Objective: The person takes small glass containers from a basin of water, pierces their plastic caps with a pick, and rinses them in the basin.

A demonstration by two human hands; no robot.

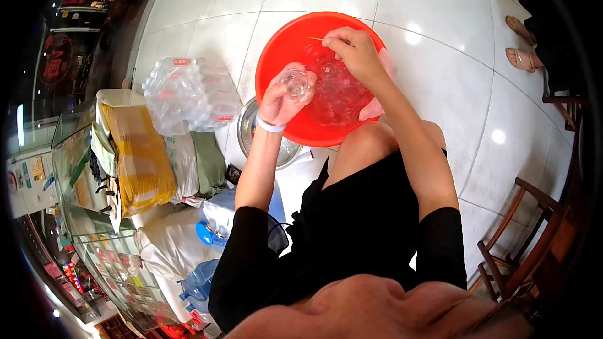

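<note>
A small clear glass cup [295, 83] is in my left hand [275, 108], the fingers wrapped round it, over the left side of a red plastic basin [269, 56]. Clear glass-like pieces lie in water [339, 91] inside the basin, too blurred to tell apart. Up and to the right, my right hand [355, 53] pinches a thin yellowish stick [315, 39] like a toothpick. Its tip points left, apart from the cup. Something pink [372, 110] rests on the basin's right side, partly hidden by my right arm.
A metal bowl [245, 127] with clear items stands left of the basin, partly under my left arm. Plastic-wrapped bottles [188, 94], a taped box [141, 157] and sacks line the left. Wooden chairs [527, 232] and another person's sandaled feet [522, 56] are at right.
</note>
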